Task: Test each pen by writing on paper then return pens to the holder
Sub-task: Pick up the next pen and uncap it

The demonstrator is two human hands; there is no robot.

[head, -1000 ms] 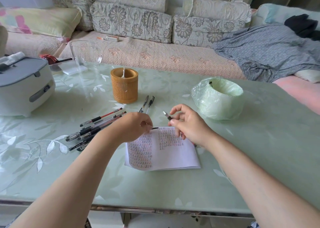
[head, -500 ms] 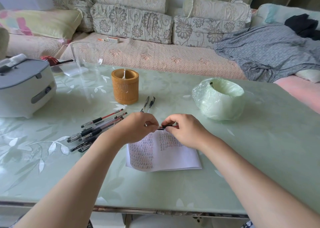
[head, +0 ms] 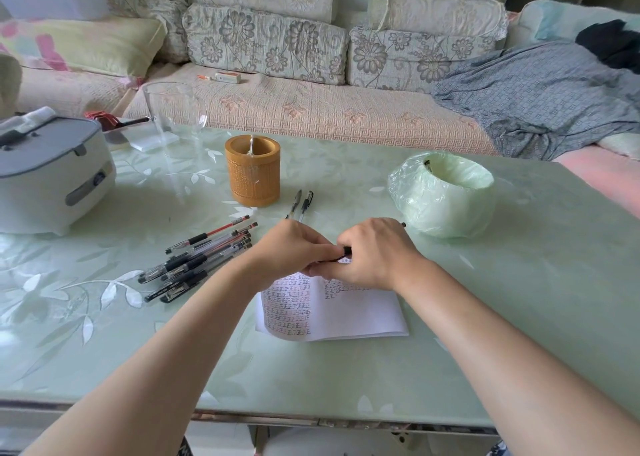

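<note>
Table (head: 519, 282): pale green, sofa beyond; holder (head: 252, 171) far left of centre
Hands: left hand (head: 294, 247) and right hand (head: 375, 253) both pinched on one pen (head: 343, 253) above the paper (head: 360, 313)
Risk: cap may slip; loose pens (head: 201, 265) could roll

Both hands meet on one pen (head: 343, 253) just above the far edge of the paper (head: 360, 317). Directly beyond the grip lie two pens (head: 300, 204), with the holder (head: 252, 171) behind them to the left. A pile of pens (head: 204, 258) blocks the left side of the grip. A bag-lined bowl (head: 445, 196) stands close on the right, beyond. Bare table (head: 519, 299) lies open to the right and toward the near edge.
</note>
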